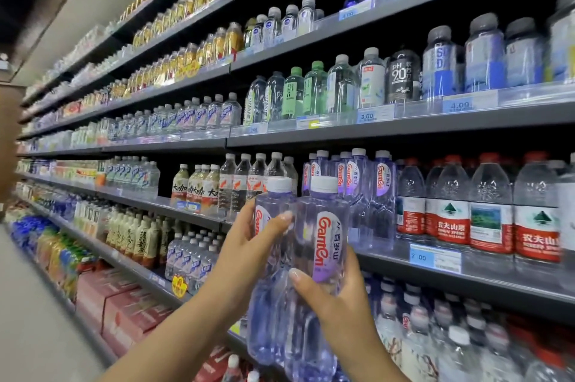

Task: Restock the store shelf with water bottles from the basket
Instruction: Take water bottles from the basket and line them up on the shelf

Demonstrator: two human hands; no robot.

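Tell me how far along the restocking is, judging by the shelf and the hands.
Done: a row of purple Ganten bottles already stands on the shelf. In hand: the left hand and right hand each grip one of two purple Ganten bottles, the left bottle and the right bottle, held in front of that row. Left: both must go on; the basket is out of view.

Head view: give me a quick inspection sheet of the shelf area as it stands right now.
Surface: grey shelf, matching purple bottles standing in its row.
Job's things: two purple water bottles, upright, held side by side in front of that row; basket not in view.
Clutter: red-label water bottles to the right.
Hands: left hand grips the left bottle; right hand grips the right one.
Cables: nothing seen.
Surroundings: stocked drink shelves above and below, price tags on edges.
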